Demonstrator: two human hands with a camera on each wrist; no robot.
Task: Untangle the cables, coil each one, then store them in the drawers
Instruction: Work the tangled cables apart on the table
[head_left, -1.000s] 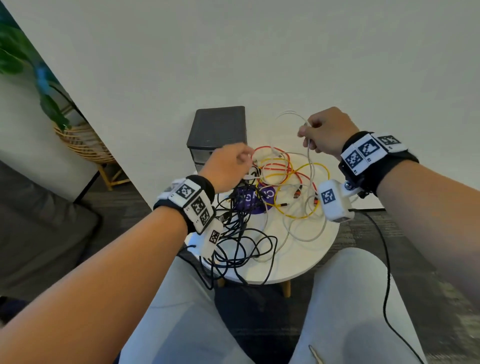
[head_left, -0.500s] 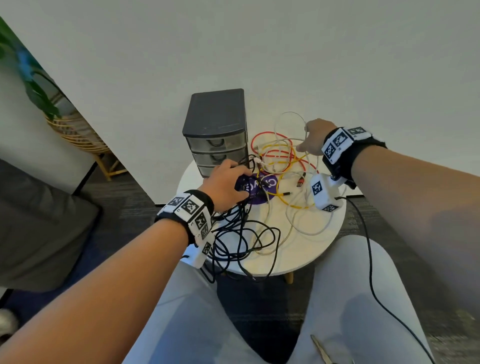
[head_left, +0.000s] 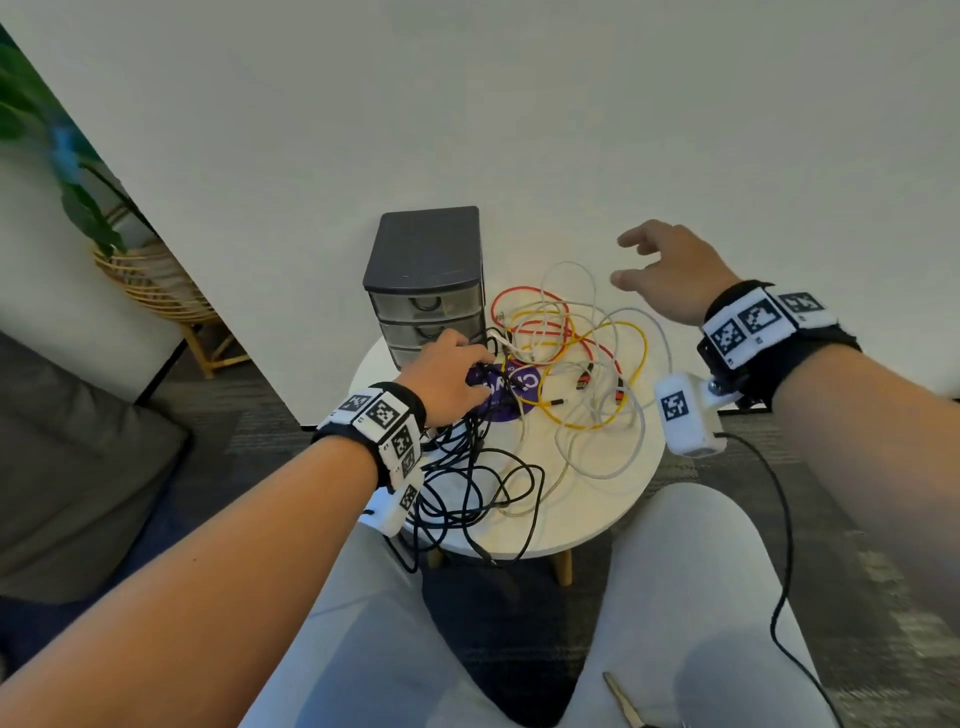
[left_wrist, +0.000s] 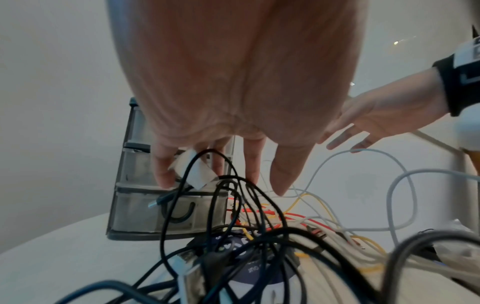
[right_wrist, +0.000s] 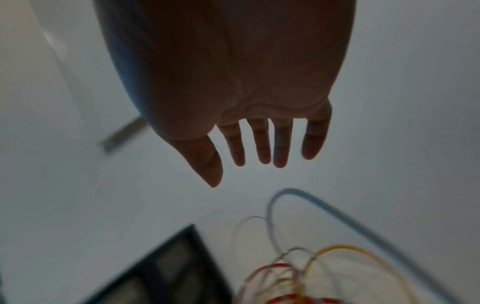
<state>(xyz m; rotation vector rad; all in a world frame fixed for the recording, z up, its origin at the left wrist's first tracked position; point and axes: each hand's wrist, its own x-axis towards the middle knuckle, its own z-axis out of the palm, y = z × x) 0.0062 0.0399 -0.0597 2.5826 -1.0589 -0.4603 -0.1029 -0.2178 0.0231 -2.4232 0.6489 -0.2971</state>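
Red (head_left: 524, 291), yellow (head_left: 642, 358), white (head_left: 576, 270) and black (head_left: 483, 483) cables lie tangled on a round white table (head_left: 597, 514). A dark grey three-drawer unit (head_left: 426, 249), all drawers closed, stands at the table's back left. My left hand (head_left: 470, 371) is down in the tangle in front of the drawers. In the left wrist view its thumb and forefinger pinch a white plug (left_wrist: 203, 175) with black cable looped over it; the other fingers (left_wrist: 281, 174) are straight. My right hand (head_left: 628, 260) hovers above the table's back right, fingers (right_wrist: 262, 148) spread, holding nothing.
A purple round sticker (head_left: 524, 384) lies under the cables at the table's middle. A plant in a wicker basket (head_left: 150, 280) and a grey sofa (head_left: 67, 467) are on the left. My knees flank the table's front edge. The wall is just behind the table.
My right hand let go of the white cable, opened and lifted to the back right. My left hand came down into the tangle by the drawers.
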